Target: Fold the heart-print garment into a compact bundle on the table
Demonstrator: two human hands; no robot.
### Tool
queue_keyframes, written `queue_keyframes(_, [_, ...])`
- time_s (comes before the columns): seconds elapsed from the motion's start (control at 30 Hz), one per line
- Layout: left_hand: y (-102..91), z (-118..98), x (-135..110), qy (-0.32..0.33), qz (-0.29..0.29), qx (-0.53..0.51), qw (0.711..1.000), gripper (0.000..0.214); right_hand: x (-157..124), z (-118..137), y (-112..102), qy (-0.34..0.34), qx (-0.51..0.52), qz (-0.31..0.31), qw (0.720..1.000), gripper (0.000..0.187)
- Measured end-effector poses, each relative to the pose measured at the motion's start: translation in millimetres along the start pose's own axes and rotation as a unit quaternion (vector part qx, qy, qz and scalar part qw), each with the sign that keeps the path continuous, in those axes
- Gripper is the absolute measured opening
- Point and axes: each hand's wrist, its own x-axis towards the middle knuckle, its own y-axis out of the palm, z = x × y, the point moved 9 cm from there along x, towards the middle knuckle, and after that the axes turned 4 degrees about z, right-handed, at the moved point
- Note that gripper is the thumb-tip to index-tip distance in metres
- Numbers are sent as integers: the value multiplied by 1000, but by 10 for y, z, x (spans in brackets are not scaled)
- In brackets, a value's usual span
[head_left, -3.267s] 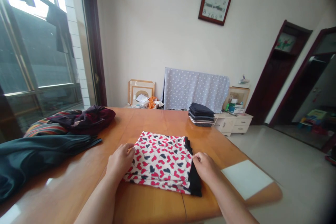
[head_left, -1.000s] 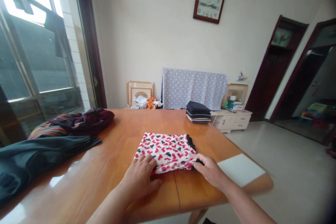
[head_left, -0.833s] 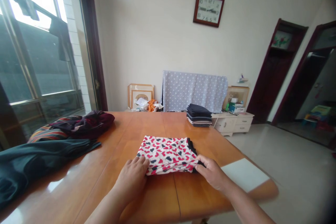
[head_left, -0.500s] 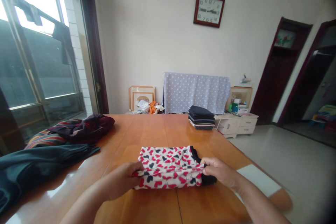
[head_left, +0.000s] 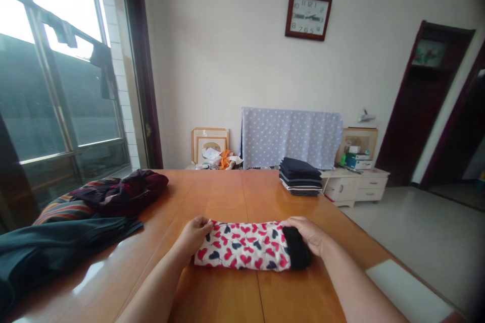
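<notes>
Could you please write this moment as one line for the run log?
left hand: at end of heart-print folded garment | right hand: on its black band | surface: wooden table

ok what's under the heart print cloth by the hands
The folded heart-print cloth lies on the wooden table, whose top shows around it. The part directly beneath is covered, so whether anything else is under the cloth cannot be seen.

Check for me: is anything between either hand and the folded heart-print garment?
Nothing visible: the left hand and right hand are already touching opposite ends of the folded heart-print garment, with nothing between them and it.
</notes>
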Motion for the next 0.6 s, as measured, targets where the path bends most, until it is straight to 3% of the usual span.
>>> queue_keyframes(0.17, [-17,21,-12,-12,39,-6,999,40,-148,55,87,-3,76,62,995,46])
queue_keyframes(0.33, [51,42,-53,-51,96,-44,993,36,-197,67,34,-4,29,74,997,49])
queue_keyframes(0.47, [23,0,28,7,43,-39,998,25,-90,16,-52,-30,-13,28,999,42])
queue_keyframes(0.6, [-56,24,156,64,-31,23,997,28,33,-38,-173,-53,-46,-62,996,38])
